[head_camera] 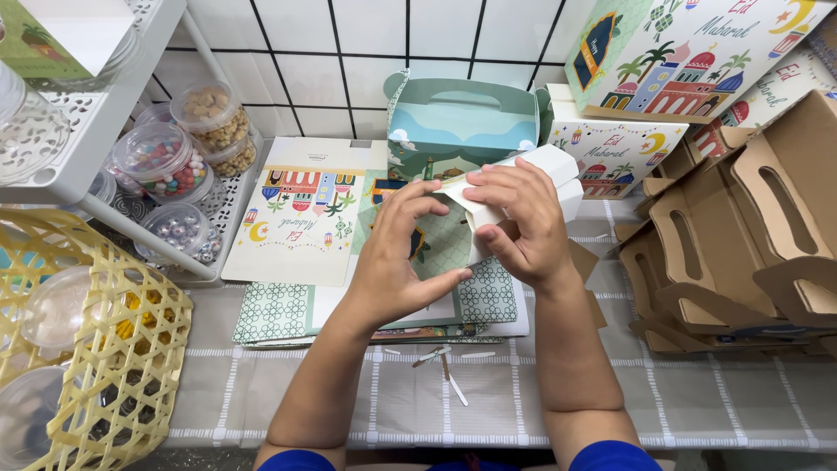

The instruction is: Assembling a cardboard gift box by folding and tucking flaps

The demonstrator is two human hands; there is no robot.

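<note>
White card box panel (523,187), half folded, sits pinched between our left hand (397,253) and right hand (514,227) above flat printed sheets (301,218); squeezing hard could crease its flap.

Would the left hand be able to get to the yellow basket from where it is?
Probably yes: the left hand is busy folding the white box, but nothing stands between it and the basket close by.

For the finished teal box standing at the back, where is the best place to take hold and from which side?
Take the teal box by its handle slot, at the top panel, coming from above. The box stands upright against the tiled wall, flat cartons lie in front of it, and both hands are busy folding a white carton.
</note>
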